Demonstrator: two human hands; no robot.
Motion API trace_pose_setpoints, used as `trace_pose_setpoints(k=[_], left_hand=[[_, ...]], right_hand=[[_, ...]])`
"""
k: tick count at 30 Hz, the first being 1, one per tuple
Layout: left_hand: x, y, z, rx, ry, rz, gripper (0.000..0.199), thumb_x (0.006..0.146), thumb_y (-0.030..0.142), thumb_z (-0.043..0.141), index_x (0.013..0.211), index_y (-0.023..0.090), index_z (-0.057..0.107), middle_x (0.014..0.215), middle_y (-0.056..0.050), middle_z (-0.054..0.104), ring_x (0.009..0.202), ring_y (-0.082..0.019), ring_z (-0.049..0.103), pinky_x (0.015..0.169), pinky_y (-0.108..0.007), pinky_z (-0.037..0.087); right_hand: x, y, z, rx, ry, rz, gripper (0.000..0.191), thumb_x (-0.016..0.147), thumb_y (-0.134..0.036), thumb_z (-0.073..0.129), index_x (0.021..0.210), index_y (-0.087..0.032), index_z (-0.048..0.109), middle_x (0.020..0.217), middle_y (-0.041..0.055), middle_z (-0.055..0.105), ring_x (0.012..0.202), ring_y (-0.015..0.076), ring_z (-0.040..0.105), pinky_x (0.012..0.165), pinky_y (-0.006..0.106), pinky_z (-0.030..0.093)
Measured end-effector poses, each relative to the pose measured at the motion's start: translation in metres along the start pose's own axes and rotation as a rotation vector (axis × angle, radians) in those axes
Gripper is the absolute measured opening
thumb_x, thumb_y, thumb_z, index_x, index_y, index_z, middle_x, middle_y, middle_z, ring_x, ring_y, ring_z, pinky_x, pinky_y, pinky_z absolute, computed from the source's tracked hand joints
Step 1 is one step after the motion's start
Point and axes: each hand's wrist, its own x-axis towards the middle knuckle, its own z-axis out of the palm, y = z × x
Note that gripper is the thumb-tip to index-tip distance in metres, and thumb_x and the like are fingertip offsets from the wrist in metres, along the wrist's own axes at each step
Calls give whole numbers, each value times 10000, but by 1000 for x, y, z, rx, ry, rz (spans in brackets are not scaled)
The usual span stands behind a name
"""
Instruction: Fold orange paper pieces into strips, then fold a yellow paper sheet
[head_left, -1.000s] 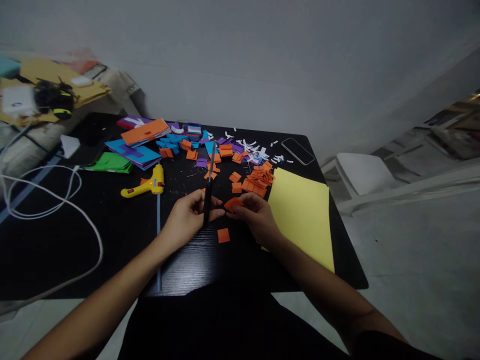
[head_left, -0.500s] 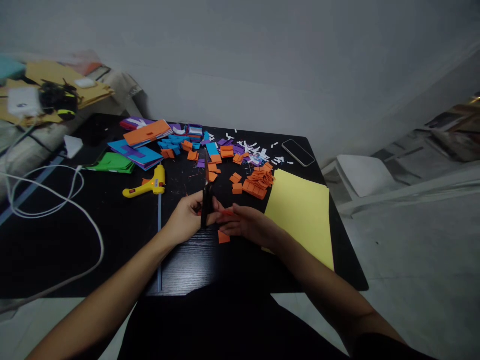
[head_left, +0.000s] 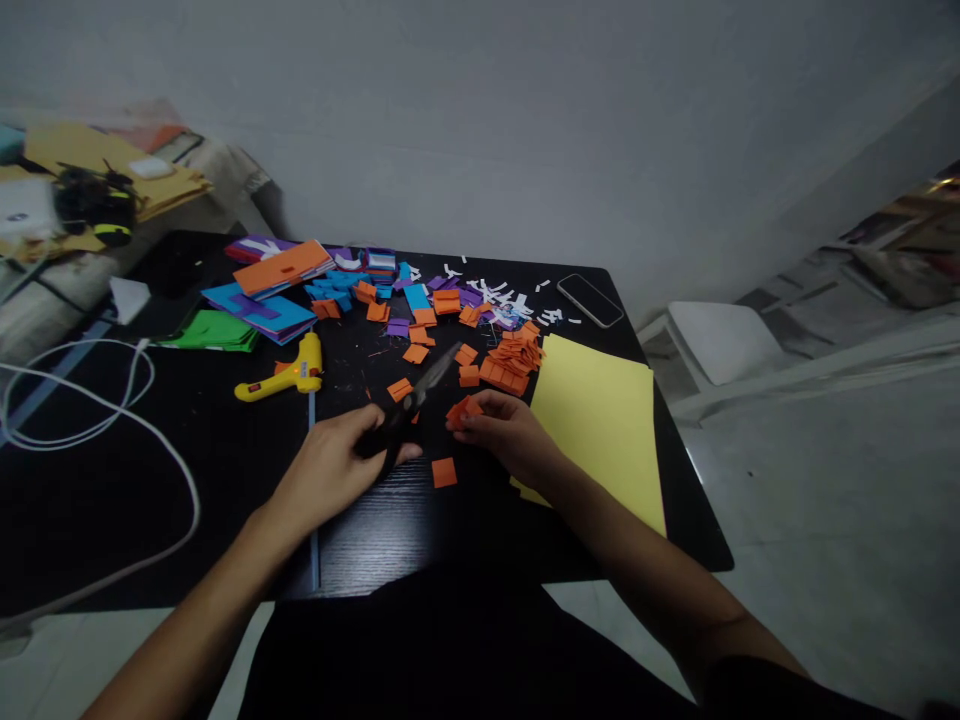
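Note:
My left hand (head_left: 337, 462) is closed around the black handles of a pair of scissors (head_left: 420, 392), whose blades point up and to the right over the table. In the fingertips of my right hand (head_left: 510, 432) is a small piece of orange paper (head_left: 461, 411), which looks folded. A loose orange paper square (head_left: 444, 472) lies on the table just below and between the hands. Beyond the hands, several small orange pieces lie scattered, and a heap of orange paper pieces (head_left: 516, 360) sits behind my right hand.
Yellow sheets (head_left: 600, 430) lie under my right forearm. A yellow glue gun (head_left: 283, 372) rests at left, near green paper (head_left: 214, 330) and a white cable (head_left: 176, 460). Purple, blue and white scraps (head_left: 502, 300) and a phone (head_left: 590, 300) are at the back of the black table (head_left: 247, 500).
My hands have moved apart. The scissors have swung from upright to slanting right, and my right hand has lifted the orange paper piece away from my left hand.

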Motion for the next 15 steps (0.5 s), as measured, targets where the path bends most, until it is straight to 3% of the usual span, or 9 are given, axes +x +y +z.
trace_pose_setpoints(k=[5,10,15], left_hand=[[-18,2,-7,262,-118,-68,420,863,603,643,808,218,484,742,8,586,644,-196,583,596,-284,391],[-23,8,-4,358,-169,-86,415,904,620,572,831,218,498,802,-29,628,711,-235,628,619,-306,394],[-27,13,2,423,-181,-87,386,925,598,551,874,216,530,874,-50,668,750,-252,654,630,-319,397]], right_hand=[[-2,1,1,-21,64,-107,418,628,-238,935,894,-237,613,803,-33,749,800,188,768,747,314,640],[-3,2,0,-96,49,-160,276,670,-247,911,767,-208,655,781,-24,731,797,167,748,766,301,640],[-2,4,-1,-105,42,-216,183,733,-295,873,810,-214,728,824,-12,747,810,161,734,795,320,646]])
